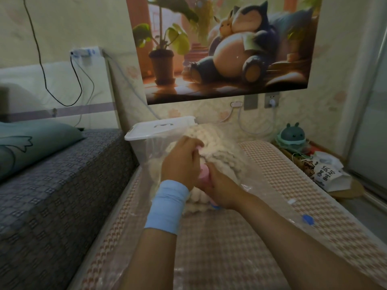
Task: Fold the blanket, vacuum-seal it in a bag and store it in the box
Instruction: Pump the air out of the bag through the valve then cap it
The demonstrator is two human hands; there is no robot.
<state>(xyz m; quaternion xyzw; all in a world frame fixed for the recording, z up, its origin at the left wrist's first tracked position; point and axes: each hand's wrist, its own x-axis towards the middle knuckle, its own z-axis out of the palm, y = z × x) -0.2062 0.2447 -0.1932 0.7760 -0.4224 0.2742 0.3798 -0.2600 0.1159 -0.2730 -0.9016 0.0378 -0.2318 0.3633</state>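
While my left hand [182, 162] and right hand [217, 185] curl their fingers round what looks like a pink pump [204, 174], the folded blanket [215, 149] sits inside the bag [261, 191]. Sealing seems unfinished, and the lidded box [163, 130] behind is yet to be filled.

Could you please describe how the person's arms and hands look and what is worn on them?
Both forearms are bare, with no sleeves. Below the left hand sits a wide light blue wristband; the right hand and its wrist wear nothing visible.
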